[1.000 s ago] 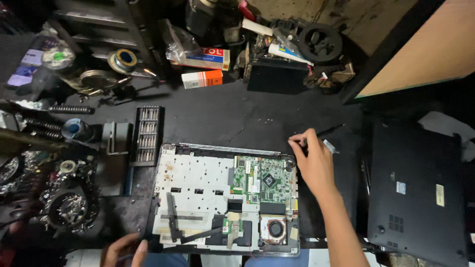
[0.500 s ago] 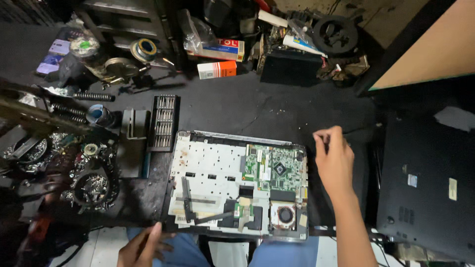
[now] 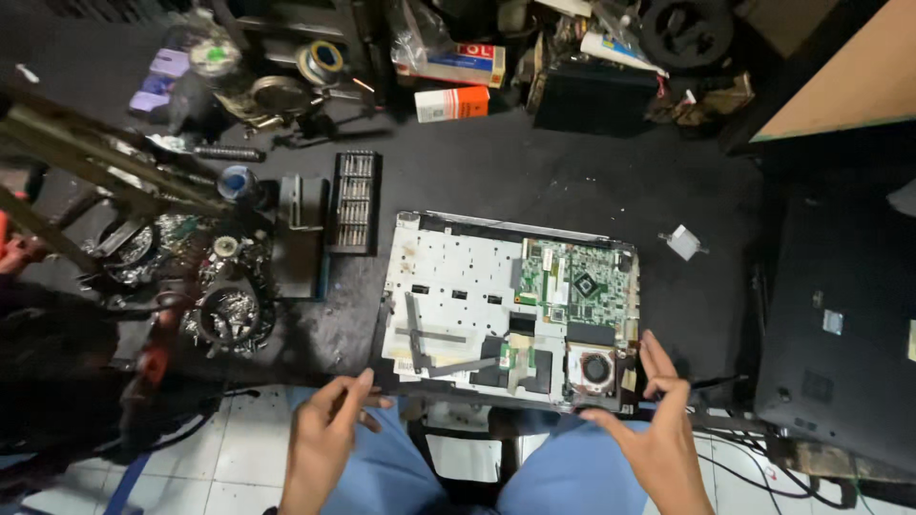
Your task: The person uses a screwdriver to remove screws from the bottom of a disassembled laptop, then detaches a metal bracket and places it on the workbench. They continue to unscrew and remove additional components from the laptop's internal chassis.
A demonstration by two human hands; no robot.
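An opened laptop chassis point(image 3: 458, 286) lies on the dark workbench, its green circuit board point(image 3: 577, 286) and round cooling fan point(image 3: 595, 366) exposed on the right side. My left hand point(image 3: 324, 429) reaches toward the chassis's near left edge, fingers apart, fingertips at or just short of the rim. My right hand point(image 3: 658, 429) is at the near right corner, fingers spread around the corner beside the fan. Neither hand holds a tool.
A screwdriver bit set point(image 3: 353, 202) lies left of the chassis. A small white part point(image 3: 683, 241) rests to the right. A closed black laptop point(image 3: 844, 324) sits far right. Boxes, tape rolls and clutter crowd the back; metal parts point(image 3: 224, 310) pile at left.
My right hand has come back from the far right of the chassis to its near right corner. My left hand has risen to the near left edge. The camera view shifted.
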